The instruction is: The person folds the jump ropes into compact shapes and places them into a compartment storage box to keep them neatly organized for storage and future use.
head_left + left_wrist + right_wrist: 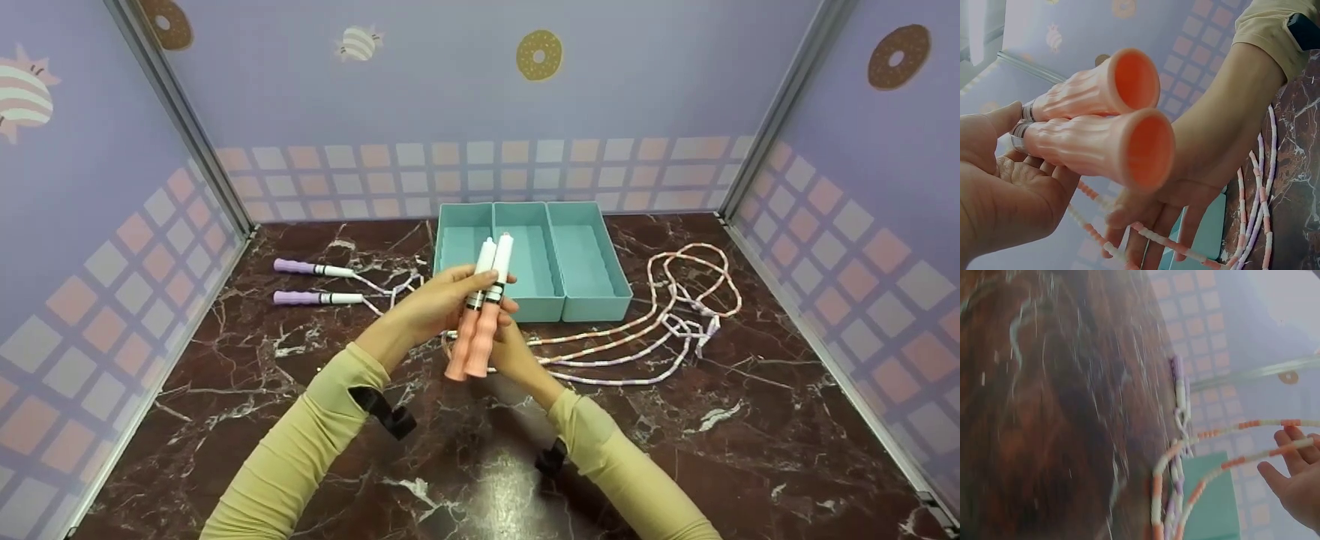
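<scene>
My left hand (441, 297) pinches two handles (486, 326), aimed toward one o'clock; my loosely extended right hand (1182, 198) grips nothing, near the rope (1248, 424); best keep handles even.

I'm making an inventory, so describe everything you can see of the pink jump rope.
The pink jump rope has two plastic-looking handles: ridged pink ends, open and hollow, then black bands and white tips. The left grip holds them side by side above the table, white tips pointing forward. The pink and white beaded cord lies looped at the right; whether the right grip touches it is unclear.
</scene>
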A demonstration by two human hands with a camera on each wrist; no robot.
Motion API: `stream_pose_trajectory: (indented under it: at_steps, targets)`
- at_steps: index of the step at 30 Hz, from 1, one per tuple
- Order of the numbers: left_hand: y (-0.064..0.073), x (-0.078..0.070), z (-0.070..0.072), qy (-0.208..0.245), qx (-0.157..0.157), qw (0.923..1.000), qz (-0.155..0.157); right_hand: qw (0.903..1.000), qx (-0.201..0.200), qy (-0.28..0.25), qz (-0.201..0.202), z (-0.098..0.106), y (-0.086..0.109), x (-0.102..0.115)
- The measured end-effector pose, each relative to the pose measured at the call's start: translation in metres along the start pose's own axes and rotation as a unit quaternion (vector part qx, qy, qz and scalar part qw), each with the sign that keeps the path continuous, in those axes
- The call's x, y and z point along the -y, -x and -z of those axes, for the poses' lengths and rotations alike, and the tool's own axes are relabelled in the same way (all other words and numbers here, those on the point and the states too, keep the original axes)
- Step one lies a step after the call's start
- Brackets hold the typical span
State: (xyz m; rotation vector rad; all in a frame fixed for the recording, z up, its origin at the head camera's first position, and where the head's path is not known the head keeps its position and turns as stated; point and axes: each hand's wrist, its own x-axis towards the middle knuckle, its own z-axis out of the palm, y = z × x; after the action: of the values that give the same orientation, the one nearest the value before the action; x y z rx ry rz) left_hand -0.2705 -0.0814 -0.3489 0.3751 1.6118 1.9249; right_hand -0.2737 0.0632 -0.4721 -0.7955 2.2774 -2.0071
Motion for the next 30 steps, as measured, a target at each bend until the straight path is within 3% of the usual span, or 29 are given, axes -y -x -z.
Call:
stream_pose_trajectory:
  at_steps: [5,9,13,20,27,30]
  targets:
    - [0.0,0.005,0.003,0.002,0.004,1.0,-0.002,0.9992,-0.005,-0.037,0.011,-0.002,-0.003,-0.005]
    - [0.002,0.009,0.006,0.01,-0.005,0.9999,0.0,0.9988,-0.038,-0.015,0.027,0.008,-0.006,-0.01]
    - [0.003,0.015,0.011,0.033,-0.006,0.9994,-0.003,0.9981,-0.044,-0.022,0.036,0.018,-0.008,-0.012]
    - [0.007,0.024,0.023,0.045,-0.014,0.9989,0.002,0.9989,-0.04,-0.023,-0.001,0.031,0.0,0.014]
    - [0.014,0.028,0.031,0.038,-0.037,0.9986,0.003,0.9979,-0.008,-0.061,-0.02,0.047,-0.003,-0.01]
    - [0.017,0.032,0.034,0.037,-0.041,0.9985,0.002,0.998,-0.014,-0.06,-0.017,0.054,-0.005,-0.013]
